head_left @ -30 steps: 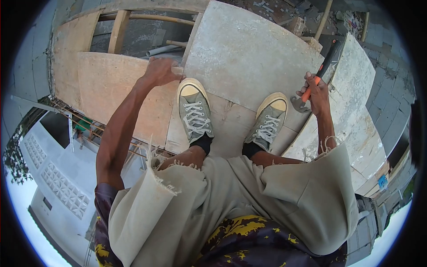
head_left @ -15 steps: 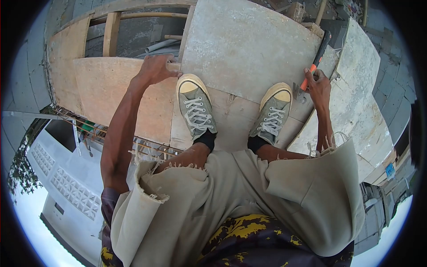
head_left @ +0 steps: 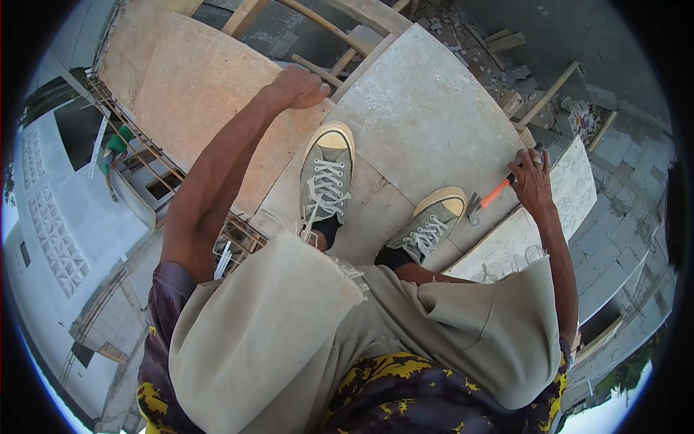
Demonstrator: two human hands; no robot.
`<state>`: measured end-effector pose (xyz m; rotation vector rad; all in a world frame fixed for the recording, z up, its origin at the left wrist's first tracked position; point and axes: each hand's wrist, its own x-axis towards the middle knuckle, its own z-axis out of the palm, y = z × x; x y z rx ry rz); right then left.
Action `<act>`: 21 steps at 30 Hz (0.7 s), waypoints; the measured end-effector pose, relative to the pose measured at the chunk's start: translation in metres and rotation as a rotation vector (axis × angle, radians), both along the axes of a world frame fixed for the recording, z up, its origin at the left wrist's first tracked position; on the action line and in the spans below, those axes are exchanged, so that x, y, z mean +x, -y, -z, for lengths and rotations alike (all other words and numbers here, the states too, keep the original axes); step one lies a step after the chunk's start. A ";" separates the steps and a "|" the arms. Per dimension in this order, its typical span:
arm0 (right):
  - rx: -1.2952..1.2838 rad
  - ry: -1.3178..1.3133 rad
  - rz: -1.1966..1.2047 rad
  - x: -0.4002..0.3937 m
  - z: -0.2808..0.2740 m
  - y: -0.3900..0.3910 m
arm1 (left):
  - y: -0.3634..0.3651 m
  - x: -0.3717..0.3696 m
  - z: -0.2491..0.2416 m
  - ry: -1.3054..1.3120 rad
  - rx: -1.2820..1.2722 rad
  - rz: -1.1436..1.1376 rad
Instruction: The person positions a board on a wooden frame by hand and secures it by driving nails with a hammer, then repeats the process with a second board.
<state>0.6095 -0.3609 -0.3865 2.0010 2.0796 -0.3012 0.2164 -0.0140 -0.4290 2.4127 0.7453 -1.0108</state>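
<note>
My left hand (head_left: 300, 88) has its fingers curled over the edge of a bare plywood board (head_left: 210, 87), just beyond my left shoe (head_left: 329, 170). My right hand (head_left: 532, 177) is wrapped round the black grip of a hammer (head_left: 495, 194) with an orange handle. The hammer's metal head points back toward my right shoe (head_left: 437, 224). That hand is at the outer corner of a grey, stained plywood panel (head_left: 434, 108) between both hands. Its fingertips are partly hidden.
Open timber framing with a wooden pole (head_left: 318, 25) lies beyond the boards. Rubble (head_left: 463, 43) and bamboo props (head_left: 553, 94) show far below. A pale sheet (head_left: 571, 181) is at the right. A person in green (head_left: 119, 141) is lower left, beside a white building (head_left: 50, 195).
The view has tilted and turned. My right hand has shifted from the hammer's orange part to its black grip. My left hand stays at the board's edge, its fingers now curled over it.
</note>
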 end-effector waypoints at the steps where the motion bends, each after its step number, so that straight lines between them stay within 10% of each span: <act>1: -0.209 -0.038 -0.050 0.006 -0.004 -0.009 | -0.002 0.001 0.000 -0.002 0.014 0.007; 6: -0.816 -0.123 0.024 0.014 -0.063 -0.040 | 0.000 -0.004 -0.001 0.104 0.042 0.028; 16: -0.537 -0.668 0.657 -0.039 -0.124 -0.122 | -0.008 -0.015 0.018 0.229 0.015 -0.051; 21: -0.510 -0.979 0.595 -0.098 -0.073 -0.193 | -0.014 -0.029 0.005 0.218 0.189 0.007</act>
